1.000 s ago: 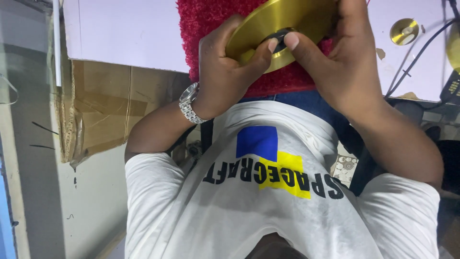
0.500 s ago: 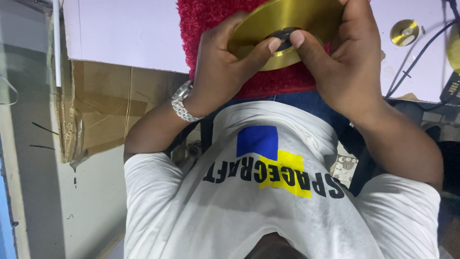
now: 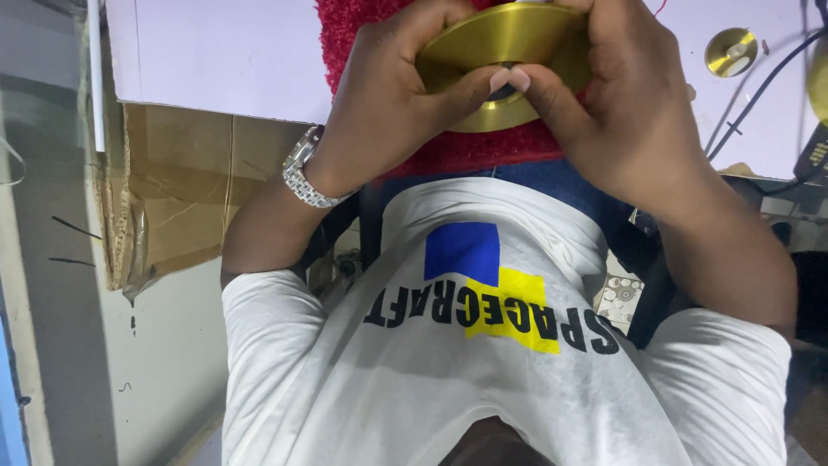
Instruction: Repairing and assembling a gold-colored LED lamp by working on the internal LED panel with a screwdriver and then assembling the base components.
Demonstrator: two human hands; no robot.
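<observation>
Both hands keep gripping the brass disc above the red cloth. The left hand and right hand are closed around its rim, and the thumbs now meet over its centre hole, closer than before.

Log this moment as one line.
left hand: holds brass disc | right hand: holds same disc | thumbs: meet at centre | under: red cloth

Both forearms reach forward, elbows bent and spread. The left hand and right hand close in together, fingers curled (the fingertips run off the top edge, so their grip is probably tight), thumbs meeting tip to tip.
</observation>
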